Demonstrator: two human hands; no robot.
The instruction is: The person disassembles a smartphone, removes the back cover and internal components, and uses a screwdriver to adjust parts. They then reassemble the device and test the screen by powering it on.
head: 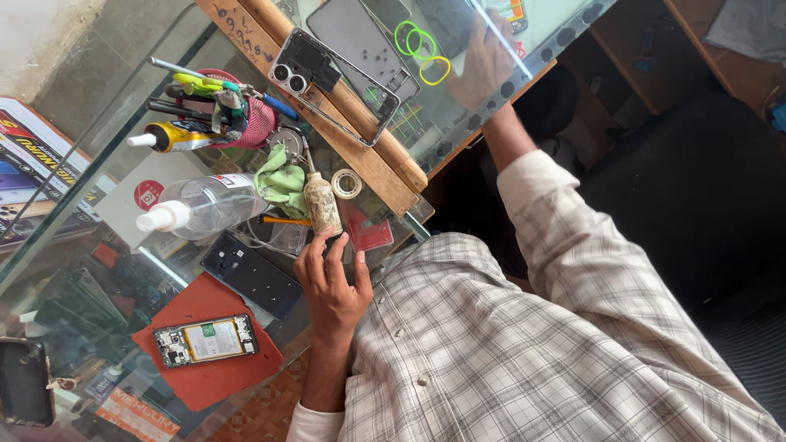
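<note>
glass counter top [123, 245], transparent, with printed boxes and clutter showing on a shelf beneath it. view is rotated; the person's plaid-shirted torso fills the lower right. dark floor and a wooden shelf unit lie beyond, upper right. a wooden plank [360, 139] runs diagonally across the glass.

on the plank: a phone frame [332, 82] with camera lenses visible, lying flat and partly overhanging the plank. next to it, on the glass: a grey phone back panel [360, 41] and three neon green rings [422, 49].

mid counter: a red mesh tool holder [246, 115] packed with screwdrivers and tweezers, a yellow glue tube [176, 137] lying beside it, a clear spray bottle [201, 206] on its side, a green cloth [282, 182], a small roll of tape [346, 182].

left hand [332, 282]: fingers loosely spread and slightly curled, holding nothing; fingertips touch or nearly touch the base of a small grimy bottle [322, 203] that stands just past them. exact contact cannot be told.

right hand [485, 61]: blurred, resting on the far glass panel near the rings; finger state cannot be told.

near the left hand: a dark phone [250, 274] flat on the glass, and an orange mat [209, 344] carrying an opened phone [206, 340] with battery exposed. another dark device [24, 381] sits at the lower left edge.
</note>
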